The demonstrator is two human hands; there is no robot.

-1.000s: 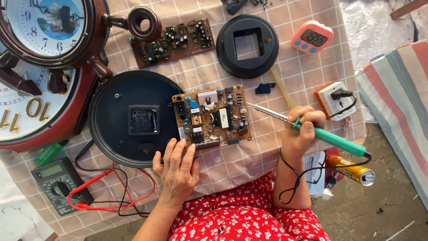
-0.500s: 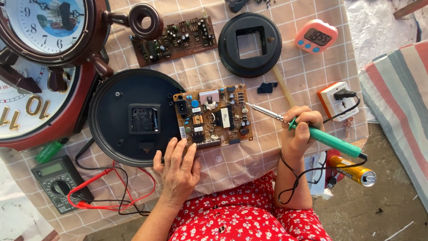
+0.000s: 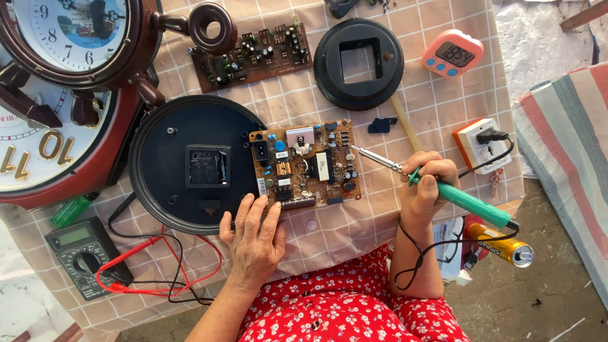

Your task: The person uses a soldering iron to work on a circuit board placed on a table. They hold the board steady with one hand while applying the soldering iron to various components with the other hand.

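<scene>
The left hand [image 3: 254, 239] is lying flat, fingers spread, touching the near edge of the brown circuit board [image 3: 306, 166]. The right hand [image 3: 427, 185] is gripping a green soldering iron [image 3: 443, 192], its tip touching the board's right edge beside the black clock back [image 3: 193, 164].

Green-handled soldering iron [image 3: 465, 201], tan circuit board [image 3: 305, 166], black clock back [image 3: 196, 164], beige checked tablecloth [image 3: 437, 101].

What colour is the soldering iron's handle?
Green, on the soldering iron gripped in the right hand; clearest in the head view.
</scene>
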